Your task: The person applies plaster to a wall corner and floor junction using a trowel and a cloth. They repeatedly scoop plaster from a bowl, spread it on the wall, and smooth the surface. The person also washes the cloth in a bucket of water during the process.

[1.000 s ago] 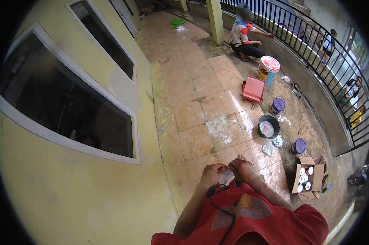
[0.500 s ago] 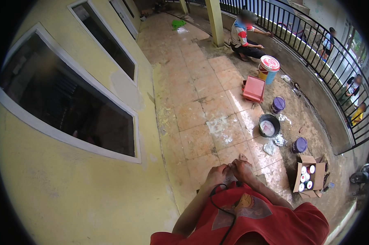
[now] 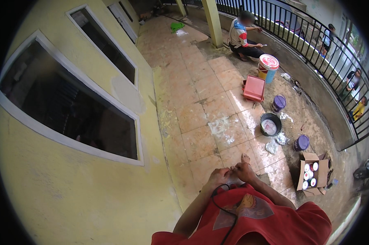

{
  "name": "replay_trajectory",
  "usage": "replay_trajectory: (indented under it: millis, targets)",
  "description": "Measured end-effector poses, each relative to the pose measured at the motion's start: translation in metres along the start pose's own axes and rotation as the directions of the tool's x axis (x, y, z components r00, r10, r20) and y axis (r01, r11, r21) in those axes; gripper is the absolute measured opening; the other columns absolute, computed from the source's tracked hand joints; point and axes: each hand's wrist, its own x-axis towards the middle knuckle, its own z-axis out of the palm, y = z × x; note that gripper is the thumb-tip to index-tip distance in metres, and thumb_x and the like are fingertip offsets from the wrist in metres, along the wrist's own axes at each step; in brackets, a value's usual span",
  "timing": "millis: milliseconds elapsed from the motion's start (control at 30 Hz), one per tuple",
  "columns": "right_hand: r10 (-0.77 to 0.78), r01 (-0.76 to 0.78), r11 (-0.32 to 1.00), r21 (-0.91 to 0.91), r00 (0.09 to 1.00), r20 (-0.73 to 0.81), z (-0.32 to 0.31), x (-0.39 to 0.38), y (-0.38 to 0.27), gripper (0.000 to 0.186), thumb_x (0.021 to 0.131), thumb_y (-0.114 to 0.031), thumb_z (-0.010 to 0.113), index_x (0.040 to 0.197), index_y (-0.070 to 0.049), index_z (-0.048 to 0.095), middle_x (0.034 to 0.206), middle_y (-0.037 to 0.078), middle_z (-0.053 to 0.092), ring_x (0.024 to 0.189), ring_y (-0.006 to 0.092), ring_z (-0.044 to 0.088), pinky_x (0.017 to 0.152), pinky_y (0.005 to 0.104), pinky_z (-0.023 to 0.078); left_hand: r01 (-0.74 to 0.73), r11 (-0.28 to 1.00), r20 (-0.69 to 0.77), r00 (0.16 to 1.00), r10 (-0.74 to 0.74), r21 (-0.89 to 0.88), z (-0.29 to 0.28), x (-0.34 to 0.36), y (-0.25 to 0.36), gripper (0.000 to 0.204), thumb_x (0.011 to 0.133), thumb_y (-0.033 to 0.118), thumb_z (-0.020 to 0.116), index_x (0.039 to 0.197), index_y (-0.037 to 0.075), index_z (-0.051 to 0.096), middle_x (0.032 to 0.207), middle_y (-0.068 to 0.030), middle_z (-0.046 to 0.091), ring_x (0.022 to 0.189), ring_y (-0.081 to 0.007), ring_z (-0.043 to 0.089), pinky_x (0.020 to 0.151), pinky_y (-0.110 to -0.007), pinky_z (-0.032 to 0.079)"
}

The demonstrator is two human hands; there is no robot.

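Close together in front of my red shirt (image 3: pixel 250 214), my left hand (image 3: pixel 219 177) and my right hand (image 3: pixel 244 172) have curled fingers. Whatever is pinched between them, if anything, is too small or hidden to make out. A black cable (image 3: pixel 212 195) loops down the shirt beside my left wrist. Beyond the right hand, my bare foot (image 3: pixel 245 158) rests on the tiles. The nearest things ahead on the right are a clear plastic bag (image 3: pixel 271 147) and a black bucket (image 3: pixel 279 120) with pale pinkish liquid inside.
Yellow wall (image 3: pixel 86 192) with windows runs along my left. To the right stand purple pails (image 3: pixel 301 143), a carton (image 3: pixel 323 173) of white-lidded cans, a red paint tray (image 3: pixel 254 88) and a large paint bucket (image 3: pixel 268 74). A person (image 3: pixel 242 38) squats by the railing (image 3: pixel 311 41).
My hands stay together and have shifted slightly down and apart. More of my foot shows ahead of them. The squatting person's near hand has risen, holding a small pale object.
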Motion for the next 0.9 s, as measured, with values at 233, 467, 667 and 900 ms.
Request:
replay_trajectory:
  millis: [233,467,667,900]
  targets:
    - [0.030,-0.030,0.999,-0.023,0.999,-0.018,0.005,0.001,0.000,0.039,0.094,-0.035,0.068,0.091,0.004,0.075,0.084,0.026,0.072,0.081,0.0372,0.072,0.076,0.0451,0.055,-0.039,0.997,-0.016,0.999,0.038,-0.062,0.005,0.002,-0.006,0.025,0.096,0.031,0.062,0.098,0.008,0.072,0.086,-0.0208,0.071,0.086,-0.0432,0.069,0.072,-0.052,0.054]
    - [0.187,-0.181,0.954,0.241,0.982,-0.002,0.023,0.013,0.033,0.047,0.093,-0.042,0.070,0.088,0.004,0.074,0.077,0.021,0.072,0.073,0.0270,0.071,0.072,0.0420,0.055,-0.308,0.925,-0.220,0.908,0.356,0.222,0.008,0.001,0.009,0.010,0.086,0.015,0.069,0.080,0.007,0.070,0.066,-0.0174,0.064,0.069,-0.0354,0.065,0.081,-0.045,0.050]
    - [0.338,-0.364,0.900,0.239,0.930,0.144,0.038,0.023,0.062,0.048,0.090,-0.044,0.071,0.089,0.003,0.075,0.081,0.021,0.073,0.077,0.0266,0.071,0.071,0.0409,0.054,-0.384,0.849,-0.225,0.848,0.480,0.363,0.021,0.000,0.005,0.012,0.083,0.013,0.070,0.074,0.007,0.067,0.064,-0.0144,0.065,0.067,-0.0312,0.065,0.086,-0.043,0.047]
    - [0.105,-0.107,0.986,0.126,0.994,0.025,0.017,0.016,0.037,0.045,0.094,-0.044,0.067,0.087,0.001,0.073,0.081,0.021,0.071,0.078,0.0315,0.071,0.072,0.0436,0.052,-0.111,0.954,-0.203,0.964,0.171,0.280,0.025,0.003,0.002,0.012,0.088,0.019,0.068,0.083,0.007,0.070,0.070,-0.0167,0.067,0.072,-0.0360,0.066,0.081,-0.045,0.049]
